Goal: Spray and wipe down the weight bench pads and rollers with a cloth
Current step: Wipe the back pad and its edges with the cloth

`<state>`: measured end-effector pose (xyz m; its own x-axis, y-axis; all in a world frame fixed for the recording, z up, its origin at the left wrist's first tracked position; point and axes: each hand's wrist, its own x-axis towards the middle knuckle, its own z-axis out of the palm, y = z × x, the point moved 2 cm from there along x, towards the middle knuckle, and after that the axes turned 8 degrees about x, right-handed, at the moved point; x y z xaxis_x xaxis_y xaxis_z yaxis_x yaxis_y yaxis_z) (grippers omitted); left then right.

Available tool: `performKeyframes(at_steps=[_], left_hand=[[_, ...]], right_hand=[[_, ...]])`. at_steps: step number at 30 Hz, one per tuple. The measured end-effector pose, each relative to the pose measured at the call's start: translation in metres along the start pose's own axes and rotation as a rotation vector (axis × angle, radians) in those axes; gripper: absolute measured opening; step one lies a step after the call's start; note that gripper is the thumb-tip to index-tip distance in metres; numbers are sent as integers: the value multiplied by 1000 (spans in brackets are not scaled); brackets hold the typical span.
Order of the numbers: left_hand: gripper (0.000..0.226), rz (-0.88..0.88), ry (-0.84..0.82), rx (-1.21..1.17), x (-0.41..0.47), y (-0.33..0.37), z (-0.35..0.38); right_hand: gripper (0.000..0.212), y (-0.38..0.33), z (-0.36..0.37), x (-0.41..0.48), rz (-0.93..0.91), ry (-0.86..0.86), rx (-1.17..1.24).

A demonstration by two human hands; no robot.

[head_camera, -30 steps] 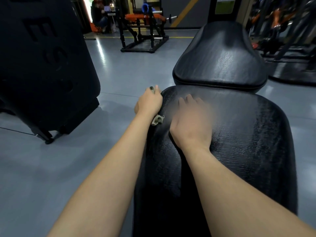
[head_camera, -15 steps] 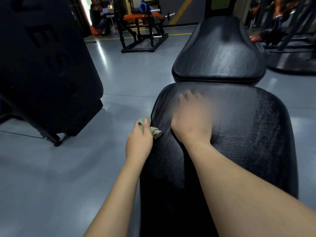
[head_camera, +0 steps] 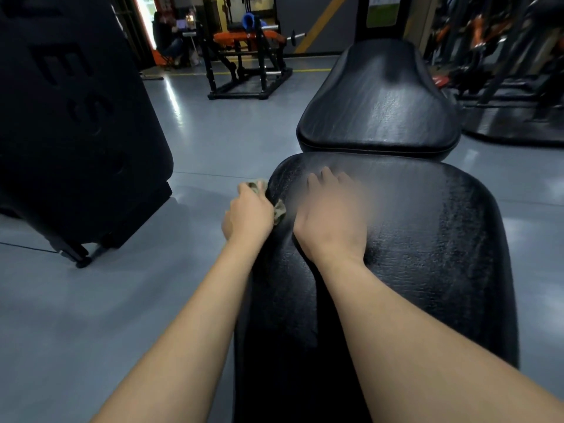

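A long black bench pad [head_camera: 412,254] runs away from me, with a second black pad [head_camera: 378,102] just beyond it. My left hand [head_camera: 248,212] is closed on a small greenish cloth [head_camera: 279,210] and presses it against the near pad's left edge. My right hand [head_camera: 331,215] lies flat on top of that pad, fingers spread, holding nothing. No spray bottle and no rollers are in sight.
A large black machine housing [head_camera: 76,132] stands on the grey floor at the left. A black and orange machine [head_camera: 247,56] stands at the back, with a seated person [head_camera: 171,41] behind it. More equipment [head_camera: 503,56] fills the right background.
My left hand slid the cloth back toward me along the pad's left edge, then forward again. My right hand stayed flat on the pad.
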<state>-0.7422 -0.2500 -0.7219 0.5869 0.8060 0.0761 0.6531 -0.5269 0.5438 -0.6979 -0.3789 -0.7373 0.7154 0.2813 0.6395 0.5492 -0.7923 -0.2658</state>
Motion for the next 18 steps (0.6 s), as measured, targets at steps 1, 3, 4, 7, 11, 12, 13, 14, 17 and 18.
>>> performKeyframes(at_steps=[1,3,4,7,11,12,13,14,17,18], left_hand=[[48,31,-12,-6,11,11,-1],[53,75,-30,-28,21,21,1],[55,82,-32,-35,21,19,3],[53,95,-28,-41,1,-2,4],[47,52,-30,-45,-41,-42,3],[46,44,-23,-45,-54,-50,3],[44,40,-14,-49,-67,-56,3],[43,34,-4,-56,-79,-61,4],[42,-16,41,-71,-108,-77,12],[43,-41,66,-72,-116,-81,15]], right_hand=[[53,0,0,1,-2,7,3],[54,0,-1,1,-1,20,11],[54,0,1,0,-4,14,15],[54,0,0,0,-12,11,11],[52,1,1,0,-9,3,1],[51,1,1,0,-14,1,2],[51,1,1,1,-13,-4,5],[50,2,0,1,-9,-9,2],[49,0,-2,-2,0,-20,1],[49,-1,-3,-3,-3,-16,5]])
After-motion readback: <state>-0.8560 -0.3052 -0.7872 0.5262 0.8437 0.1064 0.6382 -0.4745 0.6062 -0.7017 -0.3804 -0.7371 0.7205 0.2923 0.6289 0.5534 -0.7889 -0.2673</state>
